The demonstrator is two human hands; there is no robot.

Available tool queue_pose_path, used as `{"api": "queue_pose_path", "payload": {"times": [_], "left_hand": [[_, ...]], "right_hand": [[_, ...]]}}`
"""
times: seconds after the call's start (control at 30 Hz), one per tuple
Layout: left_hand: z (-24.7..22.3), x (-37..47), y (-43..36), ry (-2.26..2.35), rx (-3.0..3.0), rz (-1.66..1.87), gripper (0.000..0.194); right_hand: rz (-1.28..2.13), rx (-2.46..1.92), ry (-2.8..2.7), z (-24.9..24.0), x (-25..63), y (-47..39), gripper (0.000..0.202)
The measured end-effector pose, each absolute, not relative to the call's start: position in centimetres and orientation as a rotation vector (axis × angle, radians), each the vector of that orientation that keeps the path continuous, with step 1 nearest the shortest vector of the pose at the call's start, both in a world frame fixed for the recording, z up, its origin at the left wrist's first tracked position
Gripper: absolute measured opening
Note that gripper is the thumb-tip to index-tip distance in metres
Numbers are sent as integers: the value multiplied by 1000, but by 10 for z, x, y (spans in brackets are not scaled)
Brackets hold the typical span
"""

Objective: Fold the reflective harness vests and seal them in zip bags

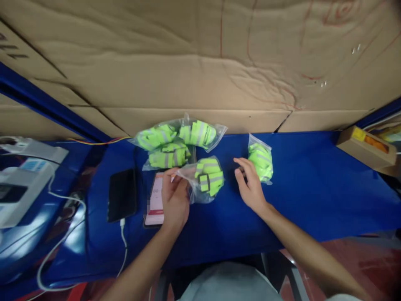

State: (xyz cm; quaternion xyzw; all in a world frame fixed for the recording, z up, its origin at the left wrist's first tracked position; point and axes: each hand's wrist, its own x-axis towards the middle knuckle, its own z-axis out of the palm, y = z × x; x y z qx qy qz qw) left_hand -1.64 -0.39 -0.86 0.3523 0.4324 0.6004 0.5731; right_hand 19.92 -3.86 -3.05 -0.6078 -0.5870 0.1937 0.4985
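Note:
My left hand (176, 198) pinches the top edge of a clear plastic bag (209, 179) that holds a folded neon-yellow reflective strap with a dark buckle. That hand is over a phone with a lit screen (155, 202) and covers part of it. My right hand (249, 184) holds nothing, its fingers apart and slightly bent. Just beyond it, to the right, sits another bagged neon-yellow strap (261, 161). Several more bagged straps (197, 133) lie together near the back of the blue table (307, 184).
A dark phone (122, 195) with a white charging cable (123, 238) lies to the left. Farther left stands a white device (23, 179). A cardboard wall (163, 79) rises behind the table. At the right end is a small cardboard box (366, 148).

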Motion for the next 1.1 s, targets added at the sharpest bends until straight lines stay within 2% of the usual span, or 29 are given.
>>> {"api": "queue_pose_path", "payload": {"times": [0.13, 0.3, 0.37, 0.5, 0.63, 0.77, 0.87, 0.97, 1.03, 1.1], "left_hand": [[-16, -20, 1, 1052, 887, 1405, 28], [-14, -25, 5, 1086, 904, 1432, 36], [-8, -26, 6, 1078, 904, 1465, 33], [7, -26, 0, 1002, 885, 1471, 33], [16, -27, -11, 916, 906, 1426, 33], [18, -29, -23, 889, 995, 1341, 25], [15, -28, -26, 941, 1163, 1324, 37], [8, -26, -20, 960, 1274, 1463, 50], [5, -27, -16, 1043, 1345, 1499, 43], [3, -28, -14, 1099, 1400, 1354, 28]], "right_hand": [[540, -1493, -1439, -35, 176, -36, 47], [991, -1442, -1252, -33, 153, -51, 66], [1159, -1369, -1148, -33, 152, -57, 71], [1275, -1306, -997, -33, 158, -56, 72], [1227, -1250, -1104, -25, 171, -45, 48], [1068, -1276, -1083, -20, 190, -40, 38], [906, -1319, -1011, -20, 205, -40, 35], [782, -1336, -976, -18, 213, -43, 36], [726, -1338, -978, -15, 215, -46, 38], [668, -1339, -988, -12, 215, -49, 38]]}}
